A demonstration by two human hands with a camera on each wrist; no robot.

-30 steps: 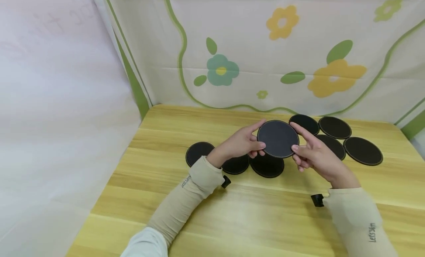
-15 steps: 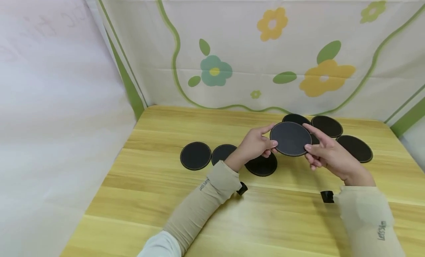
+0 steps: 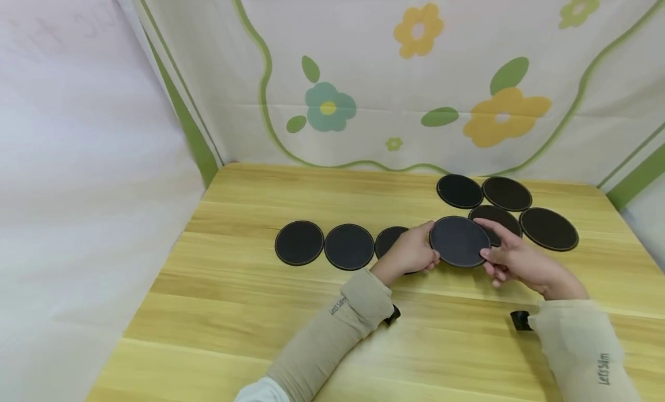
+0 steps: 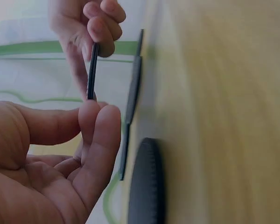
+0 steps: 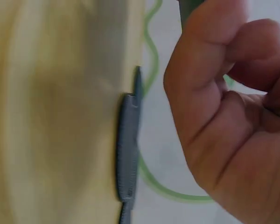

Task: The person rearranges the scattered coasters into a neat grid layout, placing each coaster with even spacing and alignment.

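The step in hand looks like setting a coaster point(image 3: 459, 241) into place: the left hand point(image 3: 407, 253) and right hand point(image 3: 527, 267) pinch it by opposite edges, and it hangs between them above the table point(image 3: 441, 356). Left of the grip, a row of three coasters point(image 3: 349, 246) lies flat, the nearest partly hidden by the left hand; four more coasters point(image 3: 507, 194) lie beyond and to the right. The next move probably calls for lowering the held one level at the row's end, then letting go without nudging its neighbour. It is round, thin and dark, with a paler stitched line just inside the rim.
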